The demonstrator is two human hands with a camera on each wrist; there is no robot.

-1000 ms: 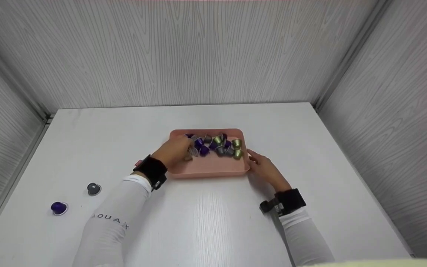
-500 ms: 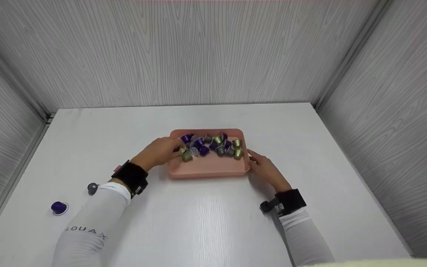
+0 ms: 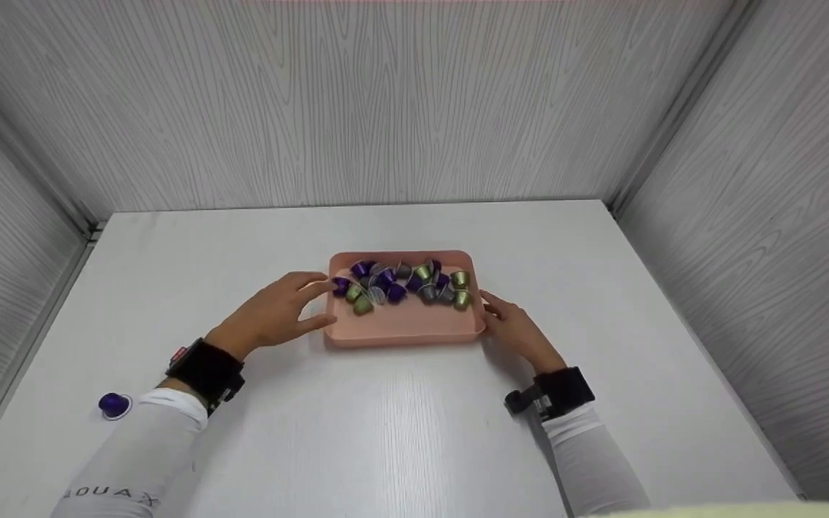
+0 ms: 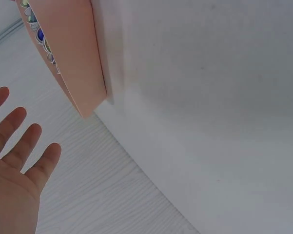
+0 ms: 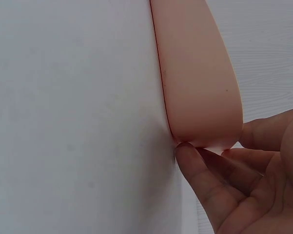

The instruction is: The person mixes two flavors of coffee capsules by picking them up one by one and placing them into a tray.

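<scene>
A pink tray [image 3: 400, 332] stands on the table, and several coffee capsules [image 3: 396, 292] in purple, green and grey lie in it, mostly along its back half. Just off the tray's left side is my left hand [image 3: 274, 308], its fingers spread and nothing in its grasp. In the left wrist view the same hand [image 4: 17, 168] shows an empty palm beside the tray wall [image 4: 70, 46]. My right hand [image 3: 519, 331] holds the tray at its right end. The right wrist view shows its thumb [image 5: 192, 163] by the tray's base and other fingers [image 5: 268, 131] near the rim.
A lone purple capsule [image 3: 114, 405] sits at the table's left, near the left sleeve [image 3: 134, 446]. The white table [image 3: 400, 432] is bounded by a grey wood-grain panel [image 3: 357, 108] behind and panels on both sides.
My left hand has let go of capsules in the tray's left part, withdrawn leftward and spread its fingers. The left forearm now covers where a grey capsule lay. The right hand has stayed put.
</scene>
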